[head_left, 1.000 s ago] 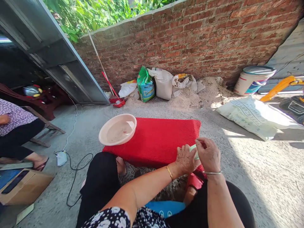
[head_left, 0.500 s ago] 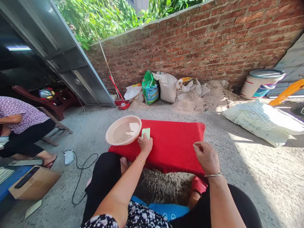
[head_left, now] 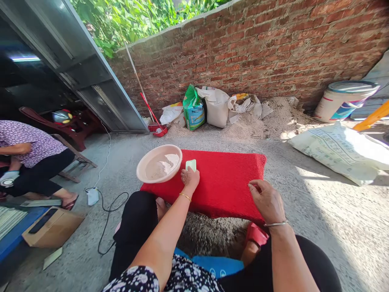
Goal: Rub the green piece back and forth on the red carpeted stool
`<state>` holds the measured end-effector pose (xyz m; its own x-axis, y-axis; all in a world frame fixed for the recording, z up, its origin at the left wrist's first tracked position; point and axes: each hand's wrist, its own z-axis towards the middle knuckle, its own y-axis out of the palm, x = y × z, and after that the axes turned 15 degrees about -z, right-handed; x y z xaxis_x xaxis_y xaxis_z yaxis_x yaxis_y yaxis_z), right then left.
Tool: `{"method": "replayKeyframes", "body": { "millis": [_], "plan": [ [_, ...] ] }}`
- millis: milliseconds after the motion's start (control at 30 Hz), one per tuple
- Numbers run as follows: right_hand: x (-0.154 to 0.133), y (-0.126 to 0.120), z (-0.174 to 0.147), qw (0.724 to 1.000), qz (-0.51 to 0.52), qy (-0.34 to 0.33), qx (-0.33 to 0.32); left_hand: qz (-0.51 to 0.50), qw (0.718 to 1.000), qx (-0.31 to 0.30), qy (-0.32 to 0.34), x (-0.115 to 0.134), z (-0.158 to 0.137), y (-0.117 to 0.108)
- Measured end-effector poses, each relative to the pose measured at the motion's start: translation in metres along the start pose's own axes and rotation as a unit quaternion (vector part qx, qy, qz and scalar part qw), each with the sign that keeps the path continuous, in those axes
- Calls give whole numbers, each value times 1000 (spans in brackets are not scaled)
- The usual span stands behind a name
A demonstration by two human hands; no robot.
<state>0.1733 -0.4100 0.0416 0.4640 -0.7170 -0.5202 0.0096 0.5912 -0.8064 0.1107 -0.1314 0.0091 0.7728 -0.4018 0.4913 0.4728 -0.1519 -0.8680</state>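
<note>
My left hand (head_left: pixel 190 178) is closed on a small pale green rectangular piece (head_left: pixel 191 164) with rounded corners; its kind I cannot make out. It is over the red cloth (head_left: pixel 225 174), which covers a low bench or table between my knees. Just left of that hand, a pale pink basin (head_left: pixel 142 177) with water in it stands on the cloth's left end. Over the cloth's right end is my right hand (head_left: pixel 269 200), its thumb and fingers pinched together. Whatever those fingertips may hold is hidden.
Beyond the cloth, several sacks (head_left: pixel 217 107) and a gravel heap (head_left: pixel 255 123) line the brick wall (head_left: pixel 243 56). A full white sack (head_left: pixel 337 150) lies at right near a bucket (head_left: pixel 343 101). At left are a seated person (head_left: pixel 36 146), a cardboard box (head_left: pixel 53 229) and a black cable (head_left: pixel 103 227).
The whole view has shifted slightly. My left hand, with the green piece, is a little farther right from the basin. Reflections on the basin's water look different. My right hand stays pinched.
</note>
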Motion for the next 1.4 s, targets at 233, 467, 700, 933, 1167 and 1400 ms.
{"method": "replayKeyframes", "body": {
  "millis": [233, 467, 700, 933, 1167, 1400],
  "plan": [
    [0, 3, 1, 1000, -2, -9, 2, -35, 948, -172, 267, 49, -126, 40],
    [-3, 3, -2, 1000, -11, -23, -6, -80, 882, -238, 399, 56, -150, 26],
    [-9, -5, -8, 1000, -2, -22, -8, 31, 988, -67, 135, -28, -49, -35],
    [-3, -9, -8, 1000, -9, -11, 2, 84, 978, -80, 171, -28, -83, -11],
    [0, -8, -7, 1000, -13, -16, 7, 6, 880, -201, 430, 37, -193, 38],
    [-3, -10, -8, 999, -16, -26, 19, -31, 904, -187, 382, -7, -154, -13]
  ]
}}
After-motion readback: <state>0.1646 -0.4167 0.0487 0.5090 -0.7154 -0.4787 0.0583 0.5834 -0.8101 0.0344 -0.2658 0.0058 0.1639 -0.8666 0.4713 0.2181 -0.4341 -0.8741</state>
